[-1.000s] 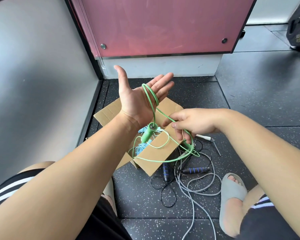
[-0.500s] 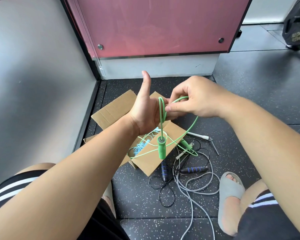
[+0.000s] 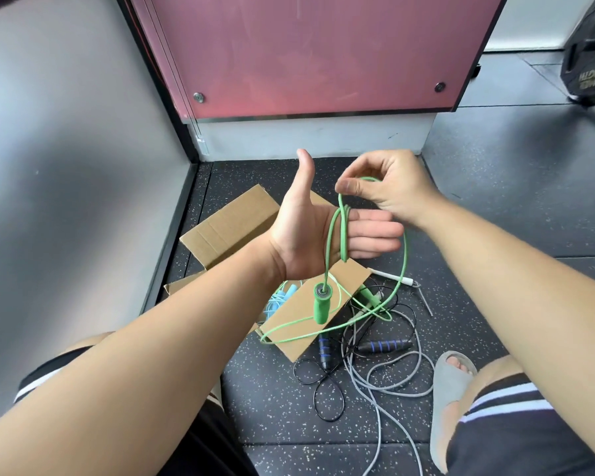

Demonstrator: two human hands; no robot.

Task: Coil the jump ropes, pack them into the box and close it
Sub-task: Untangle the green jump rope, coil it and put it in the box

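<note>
My left hand (image 3: pixel 310 231) is held flat, thumb up, fingers straight to the right, over the open cardboard box (image 3: pixel 234 228). Loops of the green jump rope (image 3: pixel 341 235) run around its fingers. One green handle (image 3: pixel 321 304) dangles below the palm. My right hand (image 3: pixel 389 187) pinches the green cord just above the left fingers. The rest of the green cord trails down across a box flap to the second green handle (image 3: pixel 370 297) on the floor. A light blue rope (image 3: pixel 279 300) lies inside the box.
On the speckled black floor right of the box lie a tangled black rope with blue-striped handles (image 3: pixel 385 347), a grey rope (image 3: pixel 385 383) and a white handle (image 3: pixel 392 277). A pink panel (image 3: pixel 306 53) stands behind. My sandalled foot (image 3: pixel 450 383) is at right, and a grey wall at left.
My right hand rose from beside the box and carried the green cord up over my left fingers, adding a loop. My left hand turned from palm up to thumb up.
</note>
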